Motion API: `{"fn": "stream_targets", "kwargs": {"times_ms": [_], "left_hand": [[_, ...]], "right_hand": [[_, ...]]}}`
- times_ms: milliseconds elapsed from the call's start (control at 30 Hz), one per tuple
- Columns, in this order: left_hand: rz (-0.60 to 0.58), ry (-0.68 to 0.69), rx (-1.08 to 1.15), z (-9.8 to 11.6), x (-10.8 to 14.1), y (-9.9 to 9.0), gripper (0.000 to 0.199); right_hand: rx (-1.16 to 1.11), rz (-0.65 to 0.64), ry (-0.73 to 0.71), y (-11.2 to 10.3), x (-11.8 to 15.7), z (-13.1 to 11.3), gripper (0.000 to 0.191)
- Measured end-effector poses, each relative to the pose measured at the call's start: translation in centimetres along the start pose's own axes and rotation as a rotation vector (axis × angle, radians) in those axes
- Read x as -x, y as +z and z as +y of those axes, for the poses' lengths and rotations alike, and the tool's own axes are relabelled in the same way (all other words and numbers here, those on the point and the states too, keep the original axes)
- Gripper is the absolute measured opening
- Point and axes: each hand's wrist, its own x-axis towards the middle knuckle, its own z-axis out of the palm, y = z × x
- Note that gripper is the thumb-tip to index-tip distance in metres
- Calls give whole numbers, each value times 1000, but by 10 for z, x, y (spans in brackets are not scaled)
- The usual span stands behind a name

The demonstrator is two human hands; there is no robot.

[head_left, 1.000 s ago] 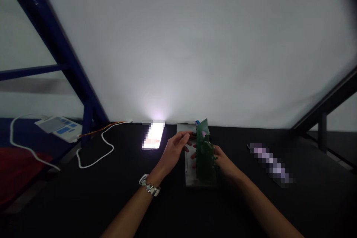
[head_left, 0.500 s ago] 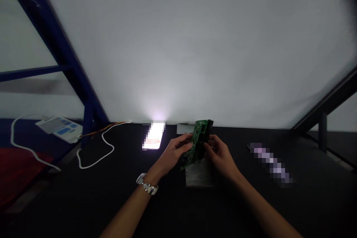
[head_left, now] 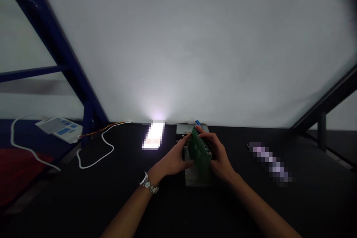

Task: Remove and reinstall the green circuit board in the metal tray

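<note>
A green circuit board (head_left: 199,153) is tilted up on its edge between my two hands, above a flat grey metal piece (head_left: 192,178) on the black table. My left hand (head_left: 176,159) holds the board's left side, its thumb near the lower face. From the right, my right hand (head_left: 219,155) grips the board, with fingers over its upper edge. Behind the hands is a light metal plate (head_left: 183,129) against the wall, and a small blue object (head_left: 198,123) shows just above the right fingertips.
A bright, pixelated phone-like object (head_left: 154,135) lies left of the hands. Another pixelated item (head_left: 270,160) lies at the right. A white cable (head_left: 96,163) and a white-and-blue panel (head_left: 63,128) are at the left, near a blue frame (head_left: 69,59).
The board has turned so its plainer face shows, and its top has dropped. Both hands have shifted their hold on it. The blue object and more of the rear plate are now visible.
</note>
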Motion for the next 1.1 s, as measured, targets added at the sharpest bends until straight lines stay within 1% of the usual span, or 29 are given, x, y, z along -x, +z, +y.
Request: {"fn": "stream_targets", "kwargs": {"times_ms": [33, 100, 167, 233, 333, 467, 567, 700, 767, 933, 1100], "left_hand": [[-14, 11, 18, -2, -1, 2, 96], [-15, 51, 42, -4, -4, 6, 100], [22, 100, 39, -5, -7, 9, 102], [80, 139, 23, -6, -10, 12, 101], [137, 176, 7, -7, -12, 14, 98], [167, 228, -65, -7, -11, 10, 92], [186, 227, -165, -7, -10, 3, 87], [228, 214, -263, -3, -9, -8, 87], [240, 204, -297, 0, -8, -13, 89], [283, 197, -302, 9, -7, -15, 93], [336, 218, -239, 16, -7, -13, 92]], "right_hand": [[9, -2, -4, 2, 0, 0, 27], [23, 33, -15, 6, -1, 0, 25], [48, 78, -15, 8, -2, 2, 29], [96, 89, 4, 9, -2, 3, 32], [147, 54, 41, 8, -1, 3, 30], [128, -29, 86, 5, 0, -3, 19], [96, -31, 128, 0, 0, -9, 22], [46, 28, 306, -8, 0, -6, 28], [60, 51, 359, -12, -1, -1, 30], [143, 73, 359, -22, -1, 7, 34], [92, 54, 372, -26, -1, 4, 37]]}}
